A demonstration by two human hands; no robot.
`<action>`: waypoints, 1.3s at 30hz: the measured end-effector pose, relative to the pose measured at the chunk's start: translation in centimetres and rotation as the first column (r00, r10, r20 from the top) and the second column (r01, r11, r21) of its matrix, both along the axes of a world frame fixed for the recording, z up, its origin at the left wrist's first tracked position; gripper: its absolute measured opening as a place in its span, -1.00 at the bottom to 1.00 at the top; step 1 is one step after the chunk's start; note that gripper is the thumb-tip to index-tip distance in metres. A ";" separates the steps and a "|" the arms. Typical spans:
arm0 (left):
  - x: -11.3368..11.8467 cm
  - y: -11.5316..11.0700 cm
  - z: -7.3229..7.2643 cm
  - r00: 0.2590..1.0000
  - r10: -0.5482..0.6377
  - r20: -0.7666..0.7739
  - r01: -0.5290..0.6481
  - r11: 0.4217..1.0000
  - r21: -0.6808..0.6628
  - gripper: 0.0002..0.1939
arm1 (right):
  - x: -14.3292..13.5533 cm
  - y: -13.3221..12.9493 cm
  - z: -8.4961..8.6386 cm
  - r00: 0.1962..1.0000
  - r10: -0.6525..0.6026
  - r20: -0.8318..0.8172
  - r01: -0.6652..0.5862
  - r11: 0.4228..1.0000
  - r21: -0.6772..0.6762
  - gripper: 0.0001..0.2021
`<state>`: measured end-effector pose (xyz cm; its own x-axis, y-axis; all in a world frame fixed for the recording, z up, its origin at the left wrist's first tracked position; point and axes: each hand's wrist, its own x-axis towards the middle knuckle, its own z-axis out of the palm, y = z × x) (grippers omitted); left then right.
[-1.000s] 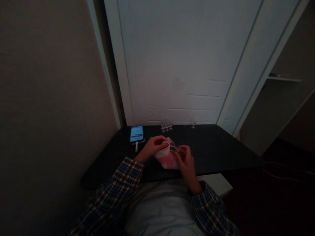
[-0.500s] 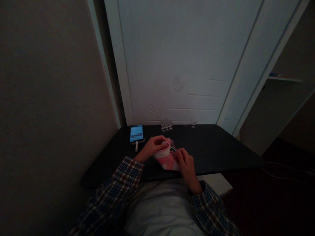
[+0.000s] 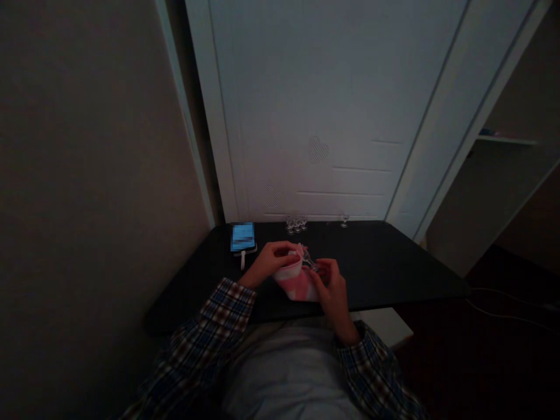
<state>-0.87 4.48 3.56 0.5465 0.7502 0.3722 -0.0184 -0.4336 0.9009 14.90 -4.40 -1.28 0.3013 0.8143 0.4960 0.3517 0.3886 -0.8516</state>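
Observation:
A pink and white cloth (image 3: 298,284) is bunched between my hands above the dark table's front part. My left hand (image 3: 272,262) grips the cloth's left side, fingers curled over its upper fold. A small clear glass (image 3: 310,262) pokes out of the cloth, tilted, its base toward the right. Around that base are the fingers and thumb of my right hand (image 3: 331,284), at the cloth's right side. The part of the glass inside the cloth is hidden.
Several small clear glasses (image 3: 296,223) stand at the back of the black table (image 3: 385,262), with a single glass (image 3: 345,220) to their right. A lit phone (image 3: 242,237) on a stand is at the back left. Behind rises a white panel (image 3: 350,116).
My right hand's fingers have spread and lifted slightly at the glass's base, where they were pinched together. My left hand and the cloth have hardly moved.

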 end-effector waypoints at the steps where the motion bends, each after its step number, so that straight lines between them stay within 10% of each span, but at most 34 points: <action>1: 0.0 -0.1 0.1 1.000 -0.007 0.002 0.007 1.000 0.011 -0.77 | 0.0 0.0 0.0 1.000 0.008 0.002 -0.008 1.000 -0.003 -0.70; 13: -0.1 0.1 0.2 0.999 -0.044 -0.012 0.045 0.992 0.119 -0.85 | 0.0 -0.6 0.5 0.998 0.052 0.041 -0.052 0.999 -0.008 -0.81; 25: -0.1 1.1 -0.7 0.974 0.209 -0.082 -0.178 0.942 0.284 -0.85 | -0.1 -0.3 0.4 0.998 0.028 0.059 -0.027 0.999 -0.018 -0.76; 39: 0.3 0.7 -0.6 0.970 0.182 -0.164 -0.142 0.964 0.227 -0.75 | -0.1 -0.2 0.1 0.997 -0.004 0.083 0.003 1.000 0.011 -0.78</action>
